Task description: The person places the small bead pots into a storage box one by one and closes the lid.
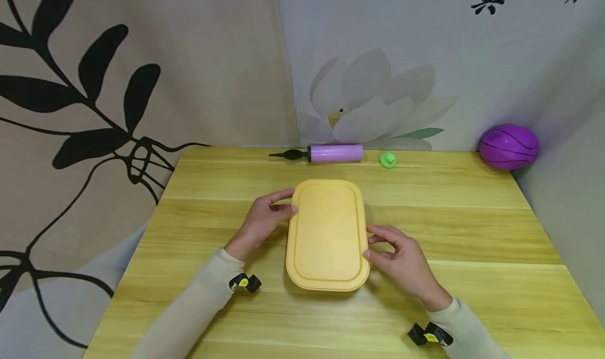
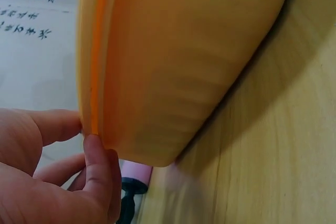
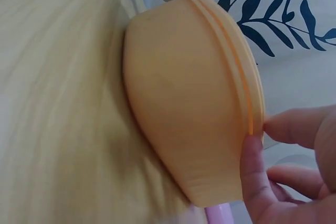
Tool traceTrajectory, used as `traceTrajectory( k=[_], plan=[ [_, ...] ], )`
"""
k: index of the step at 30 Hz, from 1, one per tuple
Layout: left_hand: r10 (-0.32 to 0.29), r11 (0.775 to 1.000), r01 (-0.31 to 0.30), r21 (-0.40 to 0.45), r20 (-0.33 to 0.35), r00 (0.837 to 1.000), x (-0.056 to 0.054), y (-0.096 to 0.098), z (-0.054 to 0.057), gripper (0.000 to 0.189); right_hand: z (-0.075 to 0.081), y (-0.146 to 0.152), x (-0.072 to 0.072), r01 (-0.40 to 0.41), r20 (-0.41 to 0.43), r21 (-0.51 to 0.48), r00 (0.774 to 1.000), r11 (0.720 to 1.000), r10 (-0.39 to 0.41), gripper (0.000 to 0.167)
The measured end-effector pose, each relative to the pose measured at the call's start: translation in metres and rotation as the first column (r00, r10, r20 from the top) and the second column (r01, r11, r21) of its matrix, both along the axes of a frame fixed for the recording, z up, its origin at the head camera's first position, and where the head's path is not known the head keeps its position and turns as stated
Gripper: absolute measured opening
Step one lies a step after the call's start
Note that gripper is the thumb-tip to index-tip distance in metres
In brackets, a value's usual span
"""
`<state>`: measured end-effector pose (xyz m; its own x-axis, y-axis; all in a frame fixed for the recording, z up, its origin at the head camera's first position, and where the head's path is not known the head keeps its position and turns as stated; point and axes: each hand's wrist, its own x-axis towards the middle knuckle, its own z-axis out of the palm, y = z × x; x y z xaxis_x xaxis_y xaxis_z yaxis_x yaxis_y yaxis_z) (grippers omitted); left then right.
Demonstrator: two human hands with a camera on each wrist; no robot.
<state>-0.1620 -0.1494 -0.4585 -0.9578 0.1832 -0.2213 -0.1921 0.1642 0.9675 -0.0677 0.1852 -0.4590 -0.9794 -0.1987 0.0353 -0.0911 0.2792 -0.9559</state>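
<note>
A yellow plastic storage box (image 1: 327,235) with rounded corners stands on the wooden table, its lid on top. An orange seal line (image 2: 98,51) runs under the lid's rim in the left wrist view. My left hand (image 1: 264,220) pinches the rim near the far left corner. On the opposite long side, my right hand (image 1: 399,256) pinches the rim at about its middle. Close up in the right wrist view, the fingertips (image 3: 253,145) sit right at the seam between lid and box body (image 3: 173,87). The inside of the box is hidden by the lid.
Along the table's back edge lie a purple hand pump (image 1: 335,154) with a black nozzle and a small green ball-like toy (image 1: 388,160) with a face. A purple ball (image 1: 509,147) with black lines sits at the back right corner. Patterned cloth (image 1: 227,60) hangs behind the table.
</note>
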Motion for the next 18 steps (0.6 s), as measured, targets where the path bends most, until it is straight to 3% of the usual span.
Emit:
traceTrajectory(
  k=[5, 9, 18],
  plan=[
    [-0.006, 1.000, 0.006, -0.003, 0.003, 1.000, 0.002, -0.001, -0.003, 0.054, -0.007, -0.004, 0.002, 0.004, 0.037, -0.022, 0.999, 1.000, -0.003, 0.054],
    [-0.011, 1.000, 0.011, -0.005, 0.007, 1.000, 0.002, -0.003, -0.006, 0.055, -0.012, -0.006, 0.002, -0.004, 0.021, -0.043, 1.000, 0.999, 0.005, 0.054],
    [-0.028, 1.000, 0.028, 0.001, -0.018, 0.999, 0.004, -0.008, -0.018, 0.053, -0.016, -0.006, 0.001, -0.027, 0.055, -0.005, 0.998, 1.000, 0.027, 0.054]
  ],
)
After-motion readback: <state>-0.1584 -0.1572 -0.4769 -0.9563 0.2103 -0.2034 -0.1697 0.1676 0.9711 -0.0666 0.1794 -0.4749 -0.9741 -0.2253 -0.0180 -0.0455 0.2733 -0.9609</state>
